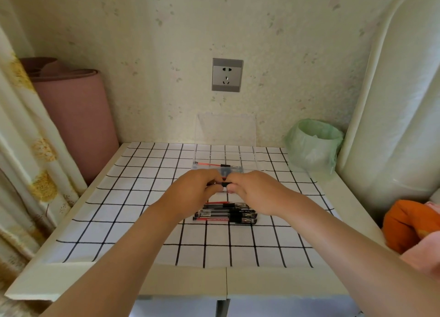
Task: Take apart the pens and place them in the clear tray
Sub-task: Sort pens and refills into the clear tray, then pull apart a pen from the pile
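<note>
pen [223, 184] pinched between curled fingers of left hand [194, 190] and right hand [253, 191], arms outstretched.

Before you stood a white table [250, 281] under a checked cloth [107, 221], against a pale flowered wall [166, 43] with a grey socket [227, 75]; a patterned curtain [28, 150] hung at your left.
</note>
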The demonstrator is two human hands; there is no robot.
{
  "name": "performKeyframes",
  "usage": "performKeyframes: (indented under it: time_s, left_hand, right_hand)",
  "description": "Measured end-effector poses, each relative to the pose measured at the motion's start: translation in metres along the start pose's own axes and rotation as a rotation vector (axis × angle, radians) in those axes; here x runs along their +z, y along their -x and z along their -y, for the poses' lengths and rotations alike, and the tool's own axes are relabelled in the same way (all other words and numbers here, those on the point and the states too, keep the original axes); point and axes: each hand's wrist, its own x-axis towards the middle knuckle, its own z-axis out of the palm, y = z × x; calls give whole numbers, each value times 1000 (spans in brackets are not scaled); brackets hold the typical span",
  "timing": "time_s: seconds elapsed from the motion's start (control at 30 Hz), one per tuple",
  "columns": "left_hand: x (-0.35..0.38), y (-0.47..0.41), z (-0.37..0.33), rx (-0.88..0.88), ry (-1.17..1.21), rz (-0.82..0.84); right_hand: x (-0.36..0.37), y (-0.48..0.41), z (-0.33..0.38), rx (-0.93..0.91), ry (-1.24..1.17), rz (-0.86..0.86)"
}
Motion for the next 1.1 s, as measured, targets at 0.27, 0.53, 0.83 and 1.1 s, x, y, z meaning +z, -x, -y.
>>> performKeyframes:
  time_s: [0.27, 0.53, 0.83, 1.1]
  left_hand:
    - [-8, 0, 9, -149, -81, 43]
    - [-12, 2, 13, -201, 8, 114]
    - [-12, 3, 11, -169, 42, 135]
    - [-9, 1, 9, -125, 45, 163]
  right_hand:
    - [4, 7, -22, 150, -17, 147]
    - [12, 12, -42, 238, 87, 195]
    - [9, 12, -41, 219, 100, 187]
    - [2, 8, -16, 59, -10, -72]
